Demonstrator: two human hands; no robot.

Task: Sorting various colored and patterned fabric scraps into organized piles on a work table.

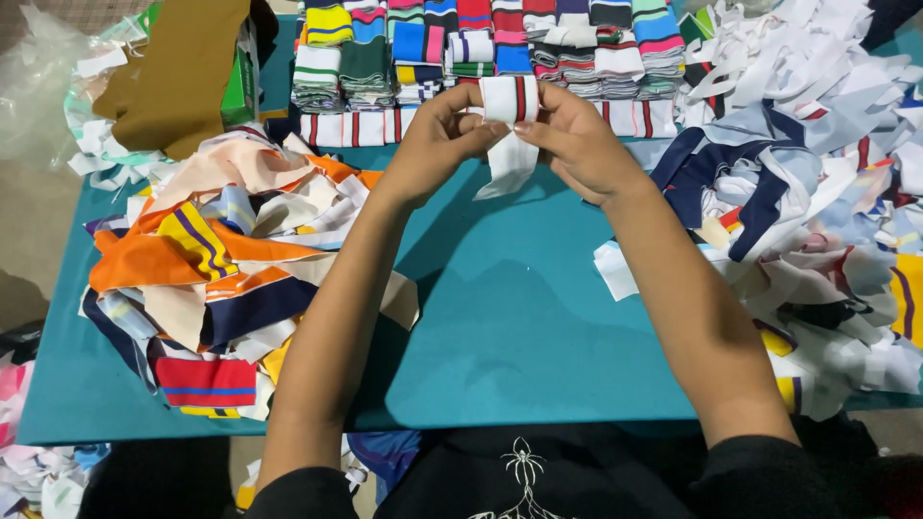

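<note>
Your left hand (437,135) and right hand (577,139) both pinch the white striped knit strip (510,125) at its top, above the teal table (519,317); its long axis hangs downward between them, neither hand nearer.

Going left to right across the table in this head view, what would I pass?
Heap of orange, navy and cream fabric strips → left hand → white ribbed strip with a red-and-dark stripe → right hand → heap of white and navy scraps.
</note>
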